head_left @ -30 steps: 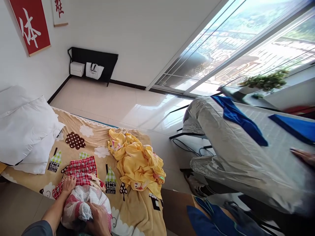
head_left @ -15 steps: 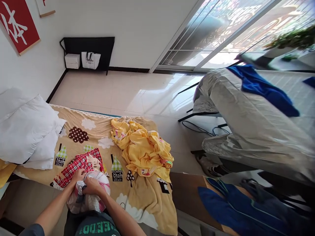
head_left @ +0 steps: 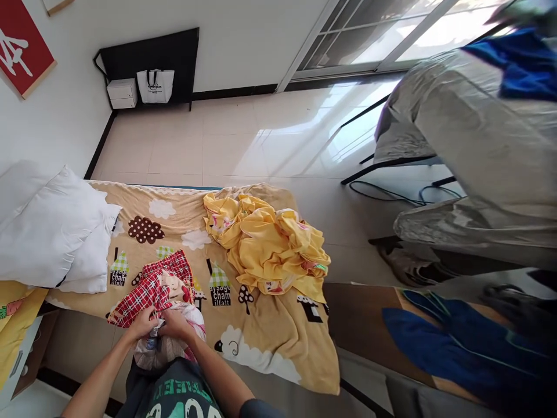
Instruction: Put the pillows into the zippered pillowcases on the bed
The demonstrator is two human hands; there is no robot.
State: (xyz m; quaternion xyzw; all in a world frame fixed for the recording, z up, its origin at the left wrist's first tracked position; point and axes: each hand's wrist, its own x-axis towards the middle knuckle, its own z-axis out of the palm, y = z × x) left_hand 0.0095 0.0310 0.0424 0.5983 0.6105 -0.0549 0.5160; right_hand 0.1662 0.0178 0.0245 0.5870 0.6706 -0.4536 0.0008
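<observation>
A red plaid cloth (head_left: 138,297) with a cartoon animal print lies at the bed's near edge. It runs into a white-and-pink bunched fabric (head_left: 195,320) against my lap. My left hand (head_left: 143,325) pinches the cloth where the two patterns meet. Close beside it, my right hand (head_left: 174,323) is closed on the same gathered edge, fingers curled downward. Part of the fabric is hidden beneath my hands and wrists. Whether the red and white parts are one piece, I cannot tell.
A tan patterned blanket (head_left: 274,342) covers the bed. Crumpled yellow fabric (head_left: 256,247) is heaped on its right half, white pillows (head_left: 39,232) on the left. Beyond the bed's right end stand a covered table (head_left: 474,122) and a wooden surface with blue clothing (head_left: 435,331).
My view has turned slightly left and down, so the room appears shifted. Both hands stay on the cloth and have drawn a little closer together; less bunched white fabric shows between them.
</observation>
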